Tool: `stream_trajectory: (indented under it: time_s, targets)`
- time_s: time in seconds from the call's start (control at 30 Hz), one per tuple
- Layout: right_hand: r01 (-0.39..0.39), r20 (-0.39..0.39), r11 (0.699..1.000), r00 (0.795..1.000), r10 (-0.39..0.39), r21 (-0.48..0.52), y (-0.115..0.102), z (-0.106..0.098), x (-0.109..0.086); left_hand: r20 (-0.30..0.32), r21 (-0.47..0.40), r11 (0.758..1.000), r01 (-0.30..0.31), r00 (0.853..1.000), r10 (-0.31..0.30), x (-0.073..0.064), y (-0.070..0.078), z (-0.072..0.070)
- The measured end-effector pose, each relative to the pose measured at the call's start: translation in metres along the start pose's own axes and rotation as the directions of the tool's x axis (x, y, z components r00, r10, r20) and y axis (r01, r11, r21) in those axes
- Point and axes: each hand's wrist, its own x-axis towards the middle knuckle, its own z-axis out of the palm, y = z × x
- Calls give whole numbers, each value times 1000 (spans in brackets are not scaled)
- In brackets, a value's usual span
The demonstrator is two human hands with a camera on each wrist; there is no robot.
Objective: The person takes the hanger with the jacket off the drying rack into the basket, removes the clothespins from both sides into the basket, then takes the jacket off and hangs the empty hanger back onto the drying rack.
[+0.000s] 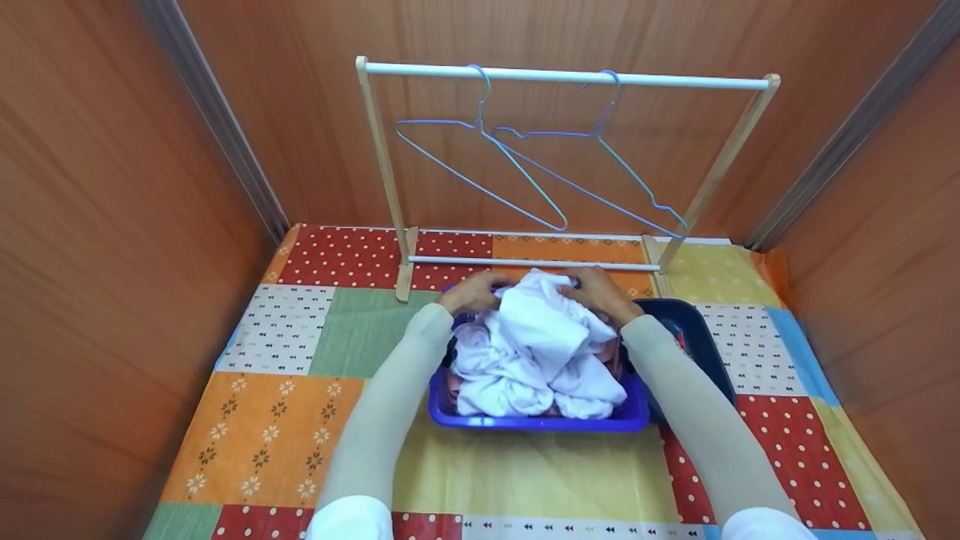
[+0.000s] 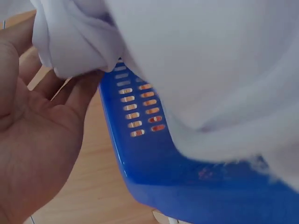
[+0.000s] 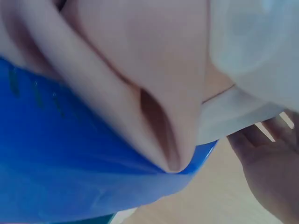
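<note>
A rumpled white cloth garment [image 1: 544,330] lies heaped in a blue-purple plastic basket [image 1: 540,424], its upper part raised between the two hands. My left hand [image 1: 471,293] grips the cloth at its far left; in the left wrist view that hand [image 2: 39,140] has its fingers round a fold, beside the basket's slotted wall [image 2: 140,154]. On the far right side my right hand [image 1: 600,291] holds the same cloth. In the right wrist view, the cloth partly hides its fingers [image 3: 254,140]. Pinkish-brown fabric [image 3: 140,42] lies in the basket under the white one.
Behind the basket stands a small rack with a white top rail [image 1: 547,75] and wooden legs. A left hanger [image 1: 480,180] and a right hanger [image 1: 637,180] hang from it. A dark tray [image 1: 709,345] sits right of the basket, partly behind the right forearm. Wooden panels enclose the patchwork cloth [image 1: 270,442].
</note>
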Motion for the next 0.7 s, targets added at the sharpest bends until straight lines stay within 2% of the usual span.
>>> stream_trajectory:
  time_s: [0.17, 0.33, 0.5, 0.7]
  targets:
    - [35, -120, 999, 992, -33, 19, -5, 1, -4, -58, 18, 996, -82, 995, 83, 2, 2, 3]
    - [63, -196, 995, 979, -47, 75, -7, -1, -10, -98, -33, 995, -96, 991, 93, 1, 5, 1]
    - [70, -236, 989, 971, -38, 130, -13, -4, -19, -122, -36, 994, -101, 988, 96, -8, 10, -3]
    - [57, -233, 985, 972, -18, 163, -23, -11, -36, -149, -14, 986, -165, 976, 161, -26, 14, -8]
